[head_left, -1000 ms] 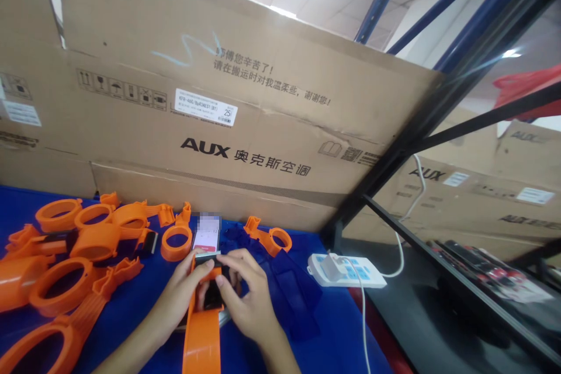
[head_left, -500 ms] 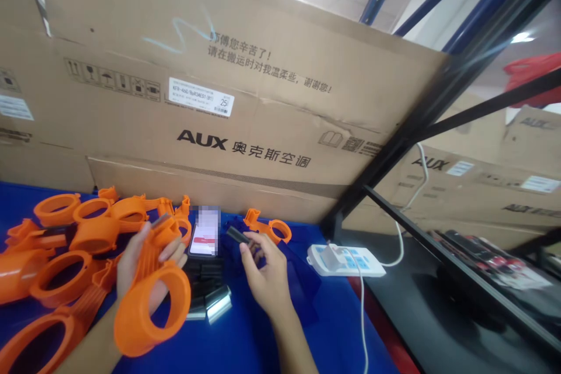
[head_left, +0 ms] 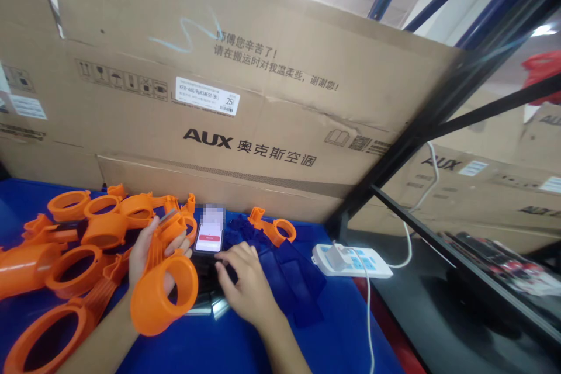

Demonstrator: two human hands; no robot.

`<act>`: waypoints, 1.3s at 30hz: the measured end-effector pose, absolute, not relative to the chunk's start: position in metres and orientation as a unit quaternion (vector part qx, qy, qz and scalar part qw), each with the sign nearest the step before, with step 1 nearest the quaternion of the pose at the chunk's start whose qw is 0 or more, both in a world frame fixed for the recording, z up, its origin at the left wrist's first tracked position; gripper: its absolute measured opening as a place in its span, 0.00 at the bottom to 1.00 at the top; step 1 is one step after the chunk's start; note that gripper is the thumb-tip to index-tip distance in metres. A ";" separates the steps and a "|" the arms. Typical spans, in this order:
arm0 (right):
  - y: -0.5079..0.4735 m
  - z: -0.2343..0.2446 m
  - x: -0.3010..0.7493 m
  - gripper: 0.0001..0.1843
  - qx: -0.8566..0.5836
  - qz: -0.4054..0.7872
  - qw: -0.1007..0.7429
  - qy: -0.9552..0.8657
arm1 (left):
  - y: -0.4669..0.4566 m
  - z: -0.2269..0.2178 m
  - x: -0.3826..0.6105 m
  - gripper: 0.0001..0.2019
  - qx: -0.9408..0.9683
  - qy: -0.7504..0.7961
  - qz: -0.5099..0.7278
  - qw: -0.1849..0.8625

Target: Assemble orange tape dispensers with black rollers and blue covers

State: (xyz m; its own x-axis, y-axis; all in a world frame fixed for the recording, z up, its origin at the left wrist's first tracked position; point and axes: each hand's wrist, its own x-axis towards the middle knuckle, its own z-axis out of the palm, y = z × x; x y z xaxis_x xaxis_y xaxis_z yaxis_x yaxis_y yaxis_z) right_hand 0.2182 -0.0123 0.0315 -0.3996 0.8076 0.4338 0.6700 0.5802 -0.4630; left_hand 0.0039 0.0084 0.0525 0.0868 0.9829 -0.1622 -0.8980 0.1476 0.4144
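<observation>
In my left hand (head_left: 141,248) is an orange plastic tape dispenser (head_left: 164,295), gripped by its handle with the round hub toward me. A grey strip lies across its upper end. My right hand (head_left: 248,286) is low over a stack of black pieces (head_left: 202,277), just below a phone (head_left: 209,234) with a lit screen. Its fingers are curled and the thumb lies close to the forefinger; whatever is between them is hidden. Shiny silvery pieces (head_left: 219,307) stick out under the right hand.
Several orange dispensers (head_left: 74,269) crowd the left of the blue table surface (head_left: 219,350). Another orange dispenser (head_left: 283,231) lies behind dark blue pieces (head_left: 298,280). A white power strip (head_left: 350,262) with a cable is at right. A large cardboard box (head_left: 263,105) stands behind, beside a black rack post (head_left: 394,146).
My right hand has moved left and toward me, from the dark blue pieces to the black stack. The black strip it held is no longer visible. My left hand keeps the tape dispenser.
</observation>
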 end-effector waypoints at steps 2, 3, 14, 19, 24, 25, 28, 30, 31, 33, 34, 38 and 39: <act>-0.011 0.035 0.223 0.10 -0.465 0.104 0.348 -0.808 | 0.010 0.049 0.007 0.14 0.159 0.193 0.616 0.747; -0.011 0.036 0.225 0.10 -0.471 0.104 0.361 -0.798 | 0.011 0.046 0.009 0.17 0.188 0.200 0.594 0.756; -0.012 0.044 0.224 0.13 -0.419 0.229 0.491 -0.728 | 0.000 0.011 0.041 0.17 0.474 0.356 0.458 0.663; -0.013 0.046 0.221 0.07 -0.426 0.263 0.504 -0.704 | -0.008 0.018 0.042 0.16 0.546 0.362 0.409 0.636; -0.014 0.049 0.219 0.06 -0.423 0.245 0.517 -0.703 | -0.007 0.021 0.043 0.15 0.530 0.367 0.432 0.631; -0.014 0.050 0.219 0.06 -0.421 0.237 0.520 -0.704 | -0.007 0.022 0.043 0.15 0.524 0.368 0.442 0.629; -0.014 0.052 0.221 0.05 -0.421 0.220 0.527 -0.705 | -0.006 0.028 0.040 0.12 0.514 0.367 0.466 0.620; -0.014 0.055 0.224 0.05 -0.423 0.218 0.530 -0.702 | -0.006 0.033 0.037 0.11 0.510 0.360 0.487 0.610; -0.014 0.056 0.226 0.05 -0.424 0.220 0.531 -0.700 | -0.006 0.036 0.036 0.10 0.507 0.357 0.499 0.606; -0.015 0.059 0.229 0.05 -0.423 0.224 0.533 -0.698 | -0.006 0.039 0.033 0.09 0.498 0.353 0.519 0.598; -0.016 0.060 0.230 0.05 -0.422 0.226 0.533 -0.698 | -0.005 0.039 0.032 0.09 0.495 0.352 0.525 0.596; -0.015 0.062 0.240 0.06 -0.425 0.229 0.537 -0.692 | -0.002 0.038 0.019 0.09 0.456 0.325 0.546 0.623; -0.013 0.061 0.245 0.07 -0.435 0.223 0.549 -0.678 | 0.000 0.040 0.014 0.10 0.416 0.305 0.560 0.648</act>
